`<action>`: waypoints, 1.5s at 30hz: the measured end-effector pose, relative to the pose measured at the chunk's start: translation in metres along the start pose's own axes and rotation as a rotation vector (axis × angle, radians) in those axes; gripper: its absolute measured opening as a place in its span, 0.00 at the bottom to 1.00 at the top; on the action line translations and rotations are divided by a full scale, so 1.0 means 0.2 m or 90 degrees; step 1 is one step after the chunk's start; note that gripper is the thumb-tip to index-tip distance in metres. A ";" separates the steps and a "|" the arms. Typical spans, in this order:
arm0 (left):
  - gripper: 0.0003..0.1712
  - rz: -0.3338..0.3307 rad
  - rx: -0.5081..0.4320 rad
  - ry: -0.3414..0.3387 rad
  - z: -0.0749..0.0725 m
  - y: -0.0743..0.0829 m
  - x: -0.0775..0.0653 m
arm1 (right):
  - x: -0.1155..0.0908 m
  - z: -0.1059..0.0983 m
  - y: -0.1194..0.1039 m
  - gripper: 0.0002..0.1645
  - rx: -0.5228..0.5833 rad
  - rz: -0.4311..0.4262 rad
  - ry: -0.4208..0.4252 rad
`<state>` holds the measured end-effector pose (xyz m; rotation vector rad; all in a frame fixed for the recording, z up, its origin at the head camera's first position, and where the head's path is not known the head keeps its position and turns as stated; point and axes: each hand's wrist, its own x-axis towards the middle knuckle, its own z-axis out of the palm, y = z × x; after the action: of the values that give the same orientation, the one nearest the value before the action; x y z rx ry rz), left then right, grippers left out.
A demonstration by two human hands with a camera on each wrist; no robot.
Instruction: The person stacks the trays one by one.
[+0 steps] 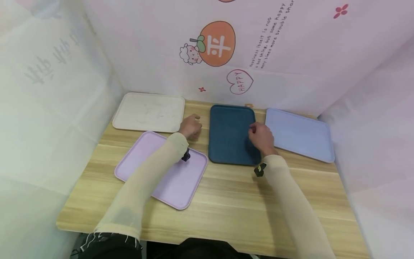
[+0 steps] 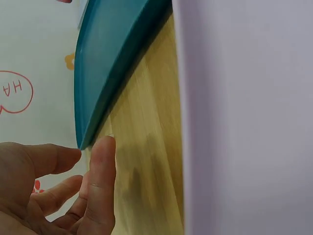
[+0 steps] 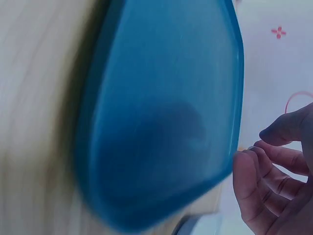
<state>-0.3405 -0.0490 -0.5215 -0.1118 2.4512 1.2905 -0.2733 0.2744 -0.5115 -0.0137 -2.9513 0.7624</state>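
Cream sleeves (image 1: 142, 176) are spanning the near edge of the wooden table (image 1: 226, 205), and we are looking past them to the lilac tray (image 1: 182, 180), which is lying askew, left of the table's middle. Beyond its right-hand corner, toward the table's far edge, the teal tray (image 1: 229, 133) is lying between the two hands. The right hand (image 1: 262, 137) is poising itself at that tray's right rim, fingers loosely curled, a gap showing between thumb and forefinger, gripping nothing. The left hand (image 1: 191, 127) is hanging over wood off the left rim, thumb and fingers parted, likewise holding nothing. Farther off, the light-blue tray (image 1: 300, 135) is occupying the table's far right corner and the white tray (image 1: 150, 111) its far left, with a printed cloth (image 1: 155, 61) hanging behind.

We are judging that a one-sided push could swivel the teal tray into the lilac or light-blue one, since the gaps are narrow and the right hand is sitting nearer its rim than the left.

The left sleeve is covering the lilac tray's middle; the right hand is hiding some teal rim, and we cannot tell whether its fingertips are touching. The right wrist view is blurring the tray's nearer side.
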 end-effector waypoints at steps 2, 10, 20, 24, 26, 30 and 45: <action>0.36 -0.004 0.005 0.007 -0.01 -0.01 -0.02 | 0.01 0.02 -0.03 0.20 -0.005 -0.008 -0.003; 0.38 -0.027 0.012 0.016 -0.07 -0.04 -0.09 | 0.02 0.06 -0.15 0.20 0.001 -0.021 -0.024; 0.34 -0.031 -0.009 0.015 -0.16 -0.12 -0.14 | 0.02 0.12 -0.21 0.19 0.005 -0.052 -0.031; 0.31 0.004 0.043 0.038 -0.21 -0.16 -0.19 | 0.02 0.15 -0.24 0.19 0.014 -0.057 -0.026; 0.31 0.014 0.058 0.037 -0.23 -0.18 -0.20 | 0.02 0.16 -0.25 0.19 0.015 -0.058 -0.026; 0.30 0.005 0.030 0.024 -0.26 -0.22 -0.22 | 0.01 0.17 -0.27 0.19 0.018 -0.054 -0.034; 0.29 -0.006 -0.033 0.016 -0.38 -0.34 -0.32 | -0.02 0.21 -0.35 0.19 0.039 -0.083 -0.070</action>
<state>-0.2864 -0.1554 -0.5123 -0.1540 2.4352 1.3577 -0.2731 0.1927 -0.5142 0.2302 -2.9922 0.8603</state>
